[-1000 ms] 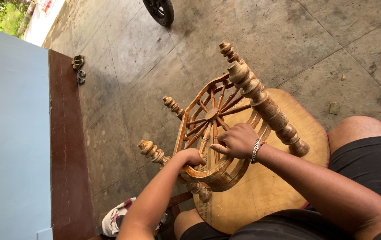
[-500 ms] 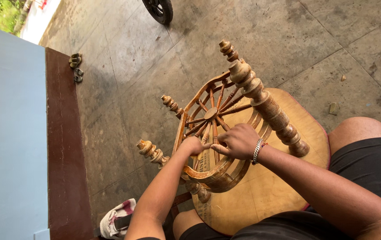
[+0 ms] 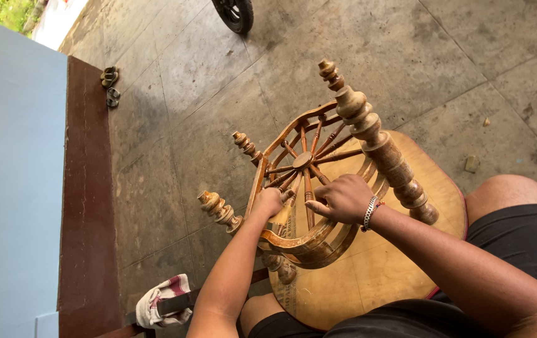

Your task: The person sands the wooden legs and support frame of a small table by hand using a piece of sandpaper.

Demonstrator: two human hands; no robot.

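A seated person works on a carved wooden wheel (image 3: 300,188) standing on its rim on a round table (image 3: 381,275), its turned posts pointing away over the concrete floor (image 3: 206,81). The left hand (image 3: 270,201) is clenched on a spoke at the wheel's near-left rim, while the right hand (image 3: 343,198), bracelet at the wrist, curls over the spokes just right of it. Both hands sit below the hub (image 3: 301,160), the spokes fanning away from them.
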